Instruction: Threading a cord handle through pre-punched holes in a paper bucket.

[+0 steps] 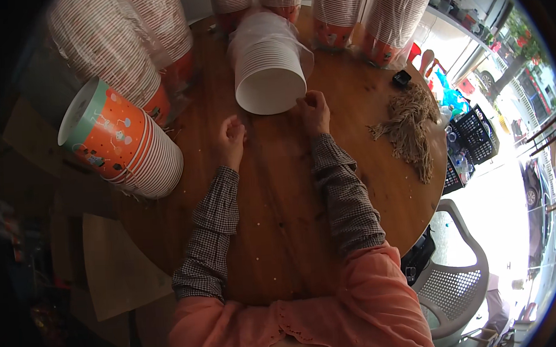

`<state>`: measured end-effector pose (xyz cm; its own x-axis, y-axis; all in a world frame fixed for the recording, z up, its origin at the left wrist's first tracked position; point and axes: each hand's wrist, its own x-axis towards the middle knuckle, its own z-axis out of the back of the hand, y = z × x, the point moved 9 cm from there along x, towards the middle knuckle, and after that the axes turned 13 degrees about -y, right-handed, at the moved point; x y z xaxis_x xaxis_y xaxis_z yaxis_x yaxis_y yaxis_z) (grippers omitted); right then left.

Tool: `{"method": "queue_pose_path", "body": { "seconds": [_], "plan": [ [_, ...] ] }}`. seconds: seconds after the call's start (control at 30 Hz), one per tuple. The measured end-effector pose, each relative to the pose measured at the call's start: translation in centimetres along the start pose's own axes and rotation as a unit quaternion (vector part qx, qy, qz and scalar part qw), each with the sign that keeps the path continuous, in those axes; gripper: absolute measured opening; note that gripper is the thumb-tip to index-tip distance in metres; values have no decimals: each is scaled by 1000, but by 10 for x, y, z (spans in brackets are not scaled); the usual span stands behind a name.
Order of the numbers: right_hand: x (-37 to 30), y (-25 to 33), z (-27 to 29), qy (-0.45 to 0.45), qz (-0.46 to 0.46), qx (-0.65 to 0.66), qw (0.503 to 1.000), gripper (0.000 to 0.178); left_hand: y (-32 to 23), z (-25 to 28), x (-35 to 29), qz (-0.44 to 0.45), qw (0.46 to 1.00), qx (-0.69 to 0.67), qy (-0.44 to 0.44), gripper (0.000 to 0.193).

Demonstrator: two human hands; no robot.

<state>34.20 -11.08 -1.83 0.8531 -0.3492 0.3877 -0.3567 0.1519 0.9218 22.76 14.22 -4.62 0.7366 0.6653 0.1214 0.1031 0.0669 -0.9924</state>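
A nested stack of white paper buckets (pixel 270 89) lies on its side on the round wooden table, open mouth toward me, with clear plastic wrap around its far part. My left hand (pixel 231 142) is near the mouth on the left, apart from it, its fingers curled in. Beside the right edge of the rim is my right hand (pixel 314 113), fingers pinched together; whether it touches the rim is unclear. Anything thin held in either hand is too small to make out. A bundle of tan twine strands (pixel 411 127) lies on the right part of the table.
At the left stands a tilted stack of orange and green printed paper buckets (pixel 122 135). Several plastic-wrapped bucket stacks (pixel 111 51) line the far edge. A small black object (pixel 401 78) sits beside the twine. Beyond the table at right are black crates (pixel 474 136) and a grey plastic chair (pixel 456 283).
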Motion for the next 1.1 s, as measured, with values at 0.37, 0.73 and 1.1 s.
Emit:
{"method": "queue_pose_path", "body": {
  "seconds": [0.37,0.73,1.1],
  "plan": [
    [21,13,1,-60,8,-58,997,22,-41,-33,49,-187,978,65,-63,22],
    [14,25,-8,-23,73,-90,993,16,-29,-24,54,-179,969,141,-99,27],
    [-32,38,22,52,-14,33,998,51,-67,5,-15,-242,966,-85,-30,63]
  ]
}}
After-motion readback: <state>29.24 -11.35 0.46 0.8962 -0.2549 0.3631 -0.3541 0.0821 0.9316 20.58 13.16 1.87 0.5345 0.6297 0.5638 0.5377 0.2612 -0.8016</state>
